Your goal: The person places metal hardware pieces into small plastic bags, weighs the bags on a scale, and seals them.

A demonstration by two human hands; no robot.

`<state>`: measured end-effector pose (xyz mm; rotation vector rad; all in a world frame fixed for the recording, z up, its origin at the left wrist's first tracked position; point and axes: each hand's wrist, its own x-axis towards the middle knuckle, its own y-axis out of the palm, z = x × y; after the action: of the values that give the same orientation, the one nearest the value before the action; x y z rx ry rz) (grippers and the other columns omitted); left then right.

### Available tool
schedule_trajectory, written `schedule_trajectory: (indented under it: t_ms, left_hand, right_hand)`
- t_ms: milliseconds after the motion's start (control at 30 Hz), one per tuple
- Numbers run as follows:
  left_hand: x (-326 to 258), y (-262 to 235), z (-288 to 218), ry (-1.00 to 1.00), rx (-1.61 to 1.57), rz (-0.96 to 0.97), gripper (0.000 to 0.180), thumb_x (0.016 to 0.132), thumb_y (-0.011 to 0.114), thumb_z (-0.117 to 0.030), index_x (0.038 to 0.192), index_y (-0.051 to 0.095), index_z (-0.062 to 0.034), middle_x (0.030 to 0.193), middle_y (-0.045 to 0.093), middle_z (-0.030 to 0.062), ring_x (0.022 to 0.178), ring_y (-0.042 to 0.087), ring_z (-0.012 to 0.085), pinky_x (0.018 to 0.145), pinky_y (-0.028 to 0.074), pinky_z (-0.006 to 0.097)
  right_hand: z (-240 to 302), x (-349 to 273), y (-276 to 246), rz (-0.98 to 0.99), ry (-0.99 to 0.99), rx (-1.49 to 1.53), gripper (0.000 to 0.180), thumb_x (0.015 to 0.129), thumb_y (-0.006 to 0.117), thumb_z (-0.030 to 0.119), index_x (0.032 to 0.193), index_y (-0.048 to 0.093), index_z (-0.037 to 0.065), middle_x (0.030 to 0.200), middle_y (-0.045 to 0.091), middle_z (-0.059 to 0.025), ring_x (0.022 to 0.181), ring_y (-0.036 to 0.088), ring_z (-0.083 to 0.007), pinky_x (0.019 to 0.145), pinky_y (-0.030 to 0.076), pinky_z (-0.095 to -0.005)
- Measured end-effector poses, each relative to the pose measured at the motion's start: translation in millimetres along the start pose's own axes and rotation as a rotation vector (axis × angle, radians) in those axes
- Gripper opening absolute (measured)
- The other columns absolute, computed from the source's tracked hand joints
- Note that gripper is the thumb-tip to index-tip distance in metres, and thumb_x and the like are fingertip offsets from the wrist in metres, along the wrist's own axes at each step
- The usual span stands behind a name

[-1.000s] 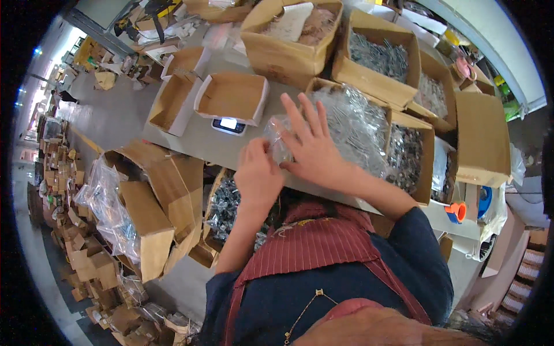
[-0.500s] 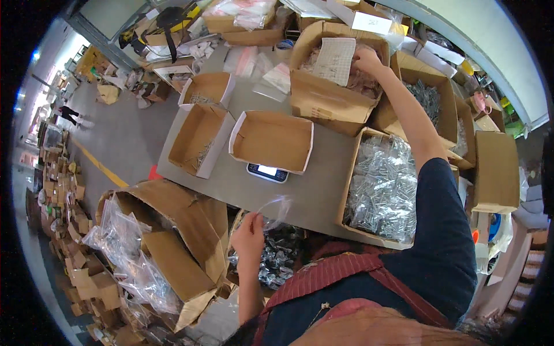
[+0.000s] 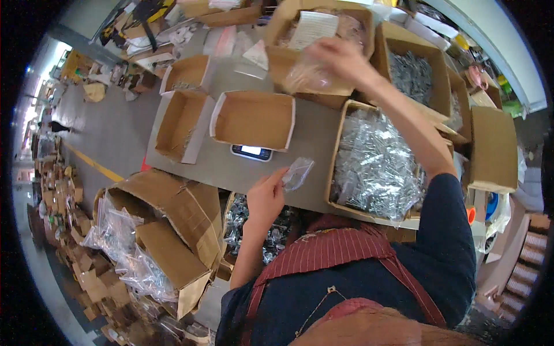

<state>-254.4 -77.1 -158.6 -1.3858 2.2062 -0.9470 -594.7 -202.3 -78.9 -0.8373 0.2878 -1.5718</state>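
Observation:
My left hand (image 3: pixel 266 199) pinches a small clear plastic bag (image 3: pixel 299 173) above the table's front edge; its mouth looks spread apart. Farther off, my right hand (image 3: pixel 340 57) is closed on a clear plastic packet (image 3: pixel 309 75), smeared by motion, so what is inside cannot be made out. It hangs in front of the tall carton (image 3: pixel 281 62), which holds pinkish packets and a white sheet (image 3: pixel 314 30). Between the hands and to the left, a shallow cardboard tray (image 3: pixel 252 121) rests on a digital scale (image 3: pixel 251 153).
Two cardboard trays (image 3: pixel 179 130) with some small metal parts stand left on the table (image 3: pixel 231 176). A box of bagged metal pieces (image 3: pixel 378 167) lies under my right forearm. A carton of grey metal parts (image 3: pixel 411 78) is behind it. At lower left, a large carton (image 3: pixel 173 213) holds filled bags.
My right hand has come out of the tall carton with a clear packet, moving nearer and left. My left hand has moved right and up with its bag. The view has shifted slightly.

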Motion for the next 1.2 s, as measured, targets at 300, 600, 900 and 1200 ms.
schedule_trajectory:
  t_ms: [300, 600, 900, 1200]
  left_hand:
    - [-69.3, 8.7, 12.4, -0.187, 0.020, -0.157, 0.017, 0.078, 0.055, 0.004, 0.081, 0.069, -0.0056, 0.088, 0.068, 0.0122, 0.081, 0.066, 0.0298, 0.070, 0.051, 0.037]
    - [-76.5, 36.3, -41.4, -0.074, -0.273, -0.309, 0.018, 0.070, 0.046, 0.010, 0.069, 0.062, 0.0016, 0.088, 0.071, 0.0143, 0.081, 0.067, 0.0236, 0.074, 0.050, 0.030]
    - [-55.6, 49.2, -88.1, 0.190, -0.491, -0.212, 0.026, 0.066, 0.042, 0.009, 0.066, 0.067, -0.0001, 0.077, 0.072, 0.0119, 0.073, 0.068, 0.0199, 0.072, 0.051, 0.028]
    - [-62.0, 60.9, -72.8, 0.087, -0.995, -0.069, 0.024, 0.075, 0.054, -0.008, 0.089, 0.070, 0.0030, 0.083, 0.072, 0.0122, 0.074, 0.065, 0.0151, 0.066, 0.050, 0.026]
  right_hand:
    - [-135.5, -44.5, -145.8, -0.167, 0.295, -0.590, 0.046, 0.086, 0.066, 0.027, 0.126, 0.059, 0.005, 0.118, 0.066, -0.0173, 0.114, 0.062, -0.0319, 0.094, 0.049, -0.0397]
    - [-156.6, -92.9, -132.8, 0.701, 0.755, -0.654, 0.046, 0.076, 0.072, 0.026, 0.113, 0.063, -0.001, 0.101, 0.070, -0.0212, 0.090, 0.071, -0.0344, 0.074, 0.058, -0.0446]
    - [-170.2, -115.3, -128.6, 0.533, 0.614, -0.710, 0.037, 0.078, 0.068, 0.033, 0.084, 0.071, -0.003, 0.087, 0.071, -0.0221, 0.081, 0.070, -0.0358, 0.070, 0.055, -0.0432]
    - [-259.3, -106.3, -130.9, 0.581, 0.568, -0.760, 0.037, 0.082, 0.066, 0.034, 0.094, 0.071, -0.001, 0.097, 0.070, -0.0224, 0.087, 0.069, -0.0349, 0.076, 0.055, -0.0443]
